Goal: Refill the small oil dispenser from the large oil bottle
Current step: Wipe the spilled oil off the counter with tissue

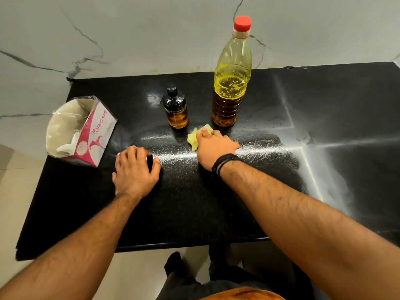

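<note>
- Small oil dispenser [175,108] upright on the black worktop [194,202], black cap on, amber oil filling roughly its lower half.
- Large oil bottle [232,76] upright just right of the dispenser, apart from it, red cap [242,23] on; dark amber oil in the lower part, yellow-tinted plastic above.
- Right hand [214,148] palm-down on a yellowed crumpled tissue [195,137], pressing it flat against the worktop directly in front of the gap between dispenser and bottle; grip open, fingers laid over the tissue rather than curled round it, as far as visible.
- Dark bands [225,162] round the right wrist.
- Left hand [135,169] resting on the worktop to the left, fingers curled over a small dark round thing [150,158], mostly hidden beneath them; impossible to say what it is; grip closed on it.
- Glossy smeared streaks [216,153] across the worktop between and beyond both hands, catching the light.
- Opened pink-and-white tissue pack [80,131] marked "ORIGAMI" near the left edge of the worktop, well apart from the bottles, white tissue showing inside.
- Pale marbled wall [129,35] behind the worktop.
</note>
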